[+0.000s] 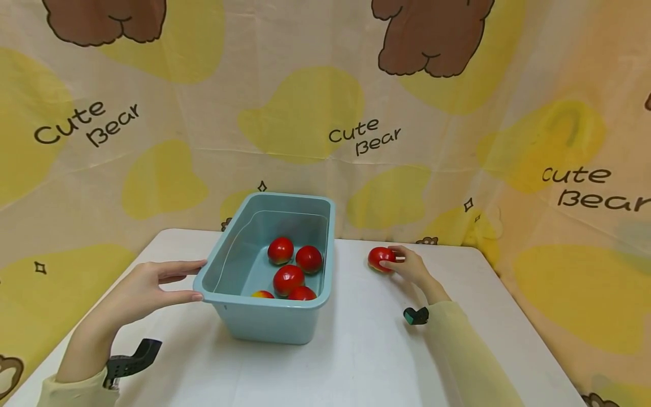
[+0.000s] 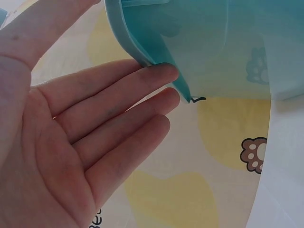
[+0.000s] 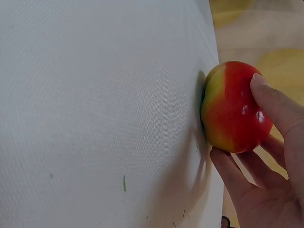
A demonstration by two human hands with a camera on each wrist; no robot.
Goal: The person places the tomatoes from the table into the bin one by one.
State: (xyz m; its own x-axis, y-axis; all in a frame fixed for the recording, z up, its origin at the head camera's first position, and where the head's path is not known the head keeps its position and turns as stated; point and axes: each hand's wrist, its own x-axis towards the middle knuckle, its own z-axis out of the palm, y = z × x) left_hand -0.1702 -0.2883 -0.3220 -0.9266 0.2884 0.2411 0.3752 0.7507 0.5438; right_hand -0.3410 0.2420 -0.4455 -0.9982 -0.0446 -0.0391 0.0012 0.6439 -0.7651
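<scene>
A light blue plastic bin (image 1: 269,302) stands on the white table with several red apples (image 1: 288,280) inside. At the bin's left corner is my left hand (image 1: 144,288), its fingers and thumb stretched out against the rim. The left wrist view shows those fingers (image 2: 118,107) straight, the tips at the rim (image 2: 128,45). To the right of the bin, my right hand (image 1: 411,267) holds another red apple (image 1: 380,258) between thumb and fingers. Seen from the right wrist, this apple (image 3: 235,109) is red with a yellow-green side and sits at the table surface.
The white table (image 1: 366,345) extends around the bin and toward me. Behind it hangs a beige and yellow cloth (image 1: 300,113) with bears and lettering. Small green and dark bits (image 3: 125,183) lie on the table near the right hand.
</scene>
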